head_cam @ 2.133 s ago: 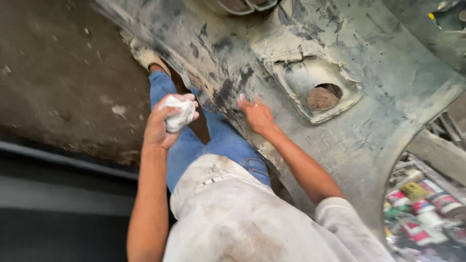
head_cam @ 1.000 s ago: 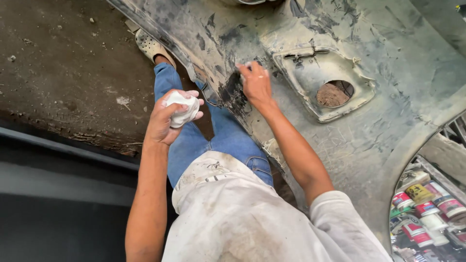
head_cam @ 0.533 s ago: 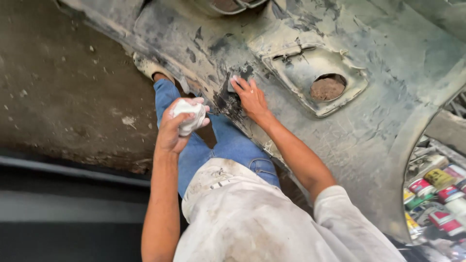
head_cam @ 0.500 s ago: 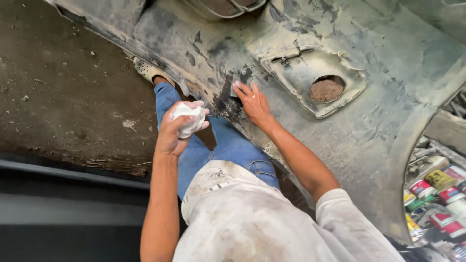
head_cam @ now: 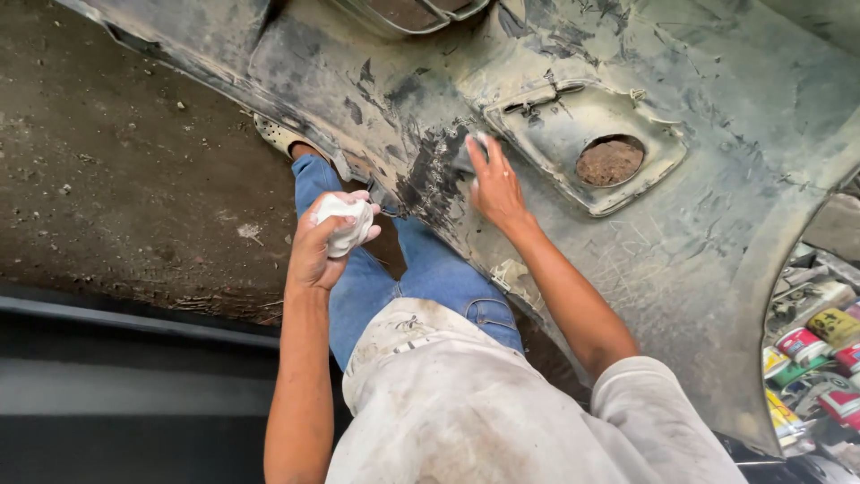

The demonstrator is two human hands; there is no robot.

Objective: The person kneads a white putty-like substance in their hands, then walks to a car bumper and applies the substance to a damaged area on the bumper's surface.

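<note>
Two hands are busy: the left hand (head_cam: pixel 324 244) is closed around a wad of white cloth (head_cam: pixel 345 224) held clear of the metal, while the right hand (head_cam: pixel 494 182), fingers spread flat, presses on the scuffed grey car panel (head_cam: pixel 699 224) just at eight o'clock from its round filler recess (head_cam: pixel 610 159). Rubbing well here probably means even pressure, short overlapping strokes across the dark patch (head_cam: pixel 428 170), and the cloth kept ready nearby.

hands 2 (head_cam: pixel 315 255) | rag 1 (head_cam: pixel 343 224) | panel 1 (head_cam: pixel 699 251) | cans several (head_cam: pixel 820 345)
</note>
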